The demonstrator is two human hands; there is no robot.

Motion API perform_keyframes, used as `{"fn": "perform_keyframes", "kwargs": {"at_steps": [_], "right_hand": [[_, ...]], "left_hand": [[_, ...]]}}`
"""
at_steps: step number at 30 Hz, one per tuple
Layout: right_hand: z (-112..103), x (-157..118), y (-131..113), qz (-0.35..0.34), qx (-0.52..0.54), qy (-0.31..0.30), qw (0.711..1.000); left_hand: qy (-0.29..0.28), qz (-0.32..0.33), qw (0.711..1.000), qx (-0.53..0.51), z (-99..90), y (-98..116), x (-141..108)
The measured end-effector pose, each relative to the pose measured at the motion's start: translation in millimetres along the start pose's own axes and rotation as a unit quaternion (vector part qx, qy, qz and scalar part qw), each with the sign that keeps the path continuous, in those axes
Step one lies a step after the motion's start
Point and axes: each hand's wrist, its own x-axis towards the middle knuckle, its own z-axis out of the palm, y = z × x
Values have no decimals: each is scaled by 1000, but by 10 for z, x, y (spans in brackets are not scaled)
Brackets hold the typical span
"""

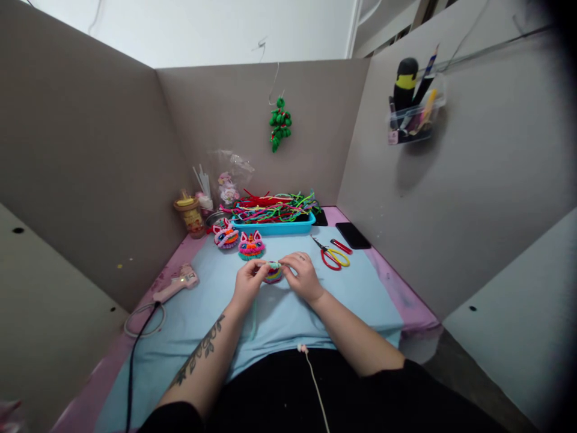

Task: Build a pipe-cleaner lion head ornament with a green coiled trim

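Note:
Between my two hands is a small round craft piece made of coloured pipe cleaners, with stripes of several colours and a pale mint strand along its top. My left hand pinches its left side with thumb and fingers. From the right, my right hand grips the piece's upper edge. A pale mint strand hangs down below my left hand. Just beyond my hands sit two finished-looking animal heads of pipe cleaner: a pink and teal one and an orange and pink one.
A blue tray heaped with pipe cleaners stands at the back. Red-and-yellow-handled pliers, a red cutter and a phone lie at right. At left are a pink glue gun with its cord and a cup. Partition walls enclose three sides.

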Motion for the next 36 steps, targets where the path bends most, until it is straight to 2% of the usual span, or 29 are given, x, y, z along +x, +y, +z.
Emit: {"fn": "perform_keyframes", "kwargs": {"at_steps": [7,16,27,33,36], "right_hand": [[-45,35,-8,54,28,-49,997],[-22,51,11,64,28,-66,995],[-21,33,13,23,-15,-62,998],[1,24,14,34,-22,-29,999],[12,21,0,33,-36,-32,998]], "left_hand": [[-24,3,1000,14,-18,0,0],[-11,14,999,48,-2,63,-18],[-22,-6,999,31,16,56,3],[-23,5,998,58,9,29,-7],[-9,14,997,72,12,29,-5]]}}
